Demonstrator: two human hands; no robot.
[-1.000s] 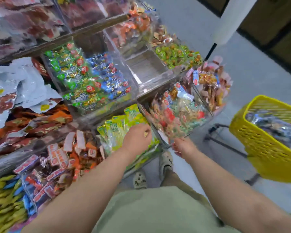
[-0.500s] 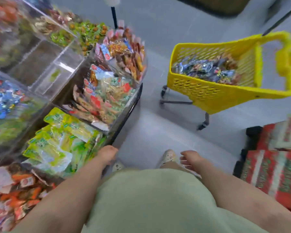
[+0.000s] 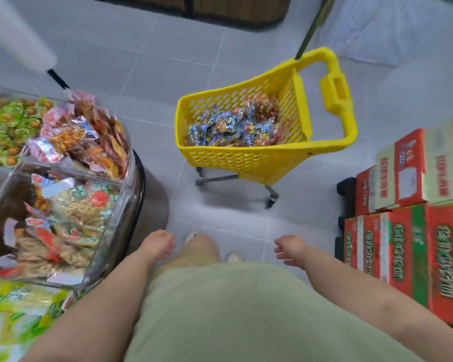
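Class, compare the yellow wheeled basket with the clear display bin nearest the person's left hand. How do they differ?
The yellow basket is opaque, perforated plastic; the clear bin has see-through solid walls. The yellow basket stands on wheels on the floor; the clear bin sits in a display among other bins. The yellow basket has a handle; the clear bin shows none. Both are open-topped and hold wrapped snack packets.

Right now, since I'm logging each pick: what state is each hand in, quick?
Left hand: open, fingers loosely curled, holding nothing.
Right hand: open, fingers relaxed, holding nothing.
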